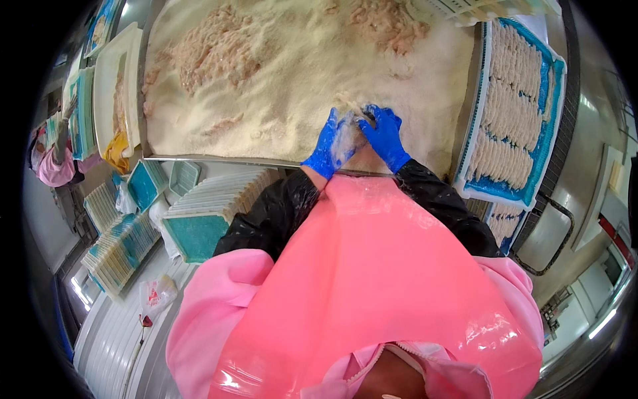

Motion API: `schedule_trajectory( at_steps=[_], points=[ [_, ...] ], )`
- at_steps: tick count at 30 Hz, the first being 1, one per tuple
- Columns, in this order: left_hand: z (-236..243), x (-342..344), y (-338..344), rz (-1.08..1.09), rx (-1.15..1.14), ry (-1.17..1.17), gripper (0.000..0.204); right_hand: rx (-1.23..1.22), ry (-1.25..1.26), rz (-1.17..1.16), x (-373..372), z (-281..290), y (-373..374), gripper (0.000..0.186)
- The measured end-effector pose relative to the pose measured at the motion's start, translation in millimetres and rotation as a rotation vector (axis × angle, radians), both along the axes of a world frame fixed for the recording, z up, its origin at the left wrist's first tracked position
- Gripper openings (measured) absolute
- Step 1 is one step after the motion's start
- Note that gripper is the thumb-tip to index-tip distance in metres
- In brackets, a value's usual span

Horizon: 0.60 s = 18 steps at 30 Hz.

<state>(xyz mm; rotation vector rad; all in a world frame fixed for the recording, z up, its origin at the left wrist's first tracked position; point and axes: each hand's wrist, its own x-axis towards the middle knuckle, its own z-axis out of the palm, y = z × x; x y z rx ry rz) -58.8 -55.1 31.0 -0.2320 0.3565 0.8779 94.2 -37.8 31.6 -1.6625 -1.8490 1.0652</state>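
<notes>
My left hand (329,143) and my right hand (382,136), in blue gloves, work close together at the front of a wide metal-rimmed tray (226,157) spread with pale powder (279,80). Both have bent fingers on a powder-covered pale piece (346,136), apparently raw meat, partly hidden between them. Mounds of pinkish raw meat pieces (216,50) lie in the powder at the back left and back right.
At the right, a blue-lined rack (555,113) holds rows of coated pieces (505,110). At the lower left stand stacked trays (199,233), blue bins (143,186) and a plastic bag (156,292). A co-worker (56,166) is at the far left.
</notes>
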Motion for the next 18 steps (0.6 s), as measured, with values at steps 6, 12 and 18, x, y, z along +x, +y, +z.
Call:
schedule_trajectory(
  at_steps=[6, 12, 18],
  points=[
    [-16, -7, -1, -0.378, -0.103, 0.521, 0.064, -0.743, 1.271, -0.358, 57, 37, -10, 0.026],
    [-46, -13, 16, -0.408, -0.075, 0.295, 0.057, -0.576, 0.919, -0.539, 181, 152, 0, 0.027],
    [-44, -2, 29, -0.369, -0.188, 0.523, 0.058, -0.204, 0.561, -0.673, 331, 174, 30, 0.019]
  ],
)
